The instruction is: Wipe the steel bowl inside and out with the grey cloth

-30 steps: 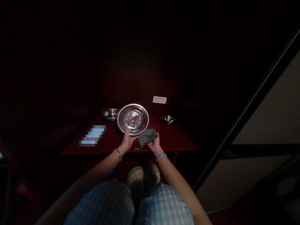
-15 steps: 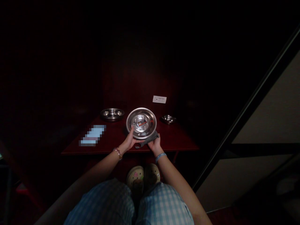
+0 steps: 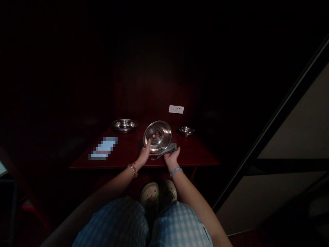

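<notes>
A shiny steel basin [image 3: 162, 132] with a small label on its inner bottom is held up tilted over the front of a dark red table [image 3: 115, 151]. My left hand [image 3: 144, 155] grips its lower left rim, thumb over the inside and fingers underneath. At the lower right, my right hand [image 3: 172, 156] is closed on a grey cloth [image 3: 169, 149], which lies against the underside of the rim. The fingers beneath the cloth are partly hidden.
A steel dish [image 3: 124, 127] stands at the table's back left and a smaller steel bowl [image 3: 186, 131] at the back right. A pixelated light-blue patch [image 3: 104, 148] covers something at the left. A white socket panel [image 3: 176, 109] is on the wall behind.
The basin has turned and tilted, so it looks narrower and its inside faces more sideways. More of the grey cloth shows at the right hand. The view has shifted slightly.
</notes>
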Demonstrator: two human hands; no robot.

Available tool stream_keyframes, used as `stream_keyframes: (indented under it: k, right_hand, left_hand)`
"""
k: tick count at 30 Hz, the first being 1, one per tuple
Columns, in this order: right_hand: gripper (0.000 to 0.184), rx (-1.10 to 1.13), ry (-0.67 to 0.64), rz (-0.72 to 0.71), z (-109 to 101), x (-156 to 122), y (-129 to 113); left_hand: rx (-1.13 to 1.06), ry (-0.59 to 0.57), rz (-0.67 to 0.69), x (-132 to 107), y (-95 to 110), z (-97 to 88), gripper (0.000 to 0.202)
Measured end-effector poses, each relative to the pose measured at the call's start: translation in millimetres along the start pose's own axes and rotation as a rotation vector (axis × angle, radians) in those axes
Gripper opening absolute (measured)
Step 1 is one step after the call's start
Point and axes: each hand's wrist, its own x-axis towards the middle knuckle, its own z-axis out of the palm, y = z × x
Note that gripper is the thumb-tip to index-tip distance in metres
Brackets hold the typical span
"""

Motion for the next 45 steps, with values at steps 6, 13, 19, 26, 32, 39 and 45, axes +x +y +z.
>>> stream_keyframes:
  k: [6,13,19,26,32,39,45]
  right_hand:
    - [0.028,0.026,0.064,-0.022,8,1,-4]
    - [0.025,0.037,0.082,0.012,9,-5,-2]
    - [0.031,-0.001,-0.022,-0.005,12,-13,-4]
    - [0.031,0.002,-0.105,0.079,24,-22,-4]
    - [0.029,-0.082,-0.205,0.199,28,-26,-2]
    - [0.026,-0.160,-0.250,0.205,32,-33,-3]
    - [0.023,-0.162,-0.263,0.355,35,-37,-10]
  left_hand:
    - [-0.011,0.027,-0.003,1,-2,-1.6,0.043]
    - [-0.061,0.014,0.000,3,-4,-3.4,0.046]
    - [-0.071,0.029,0.008,-1,2,-1.4,0.046]
    - [-0.124,0.048,0.023,-7,9,0.3,0.041]
    - [-0.162,0.046,0.033,-6,9,-1.0,0.041]
    - [-0.136,0.031,-0.002,-1,5,-3.1,0.044]
    - [-0.105,0.011,0.011,0,4,-4.9,0.044]
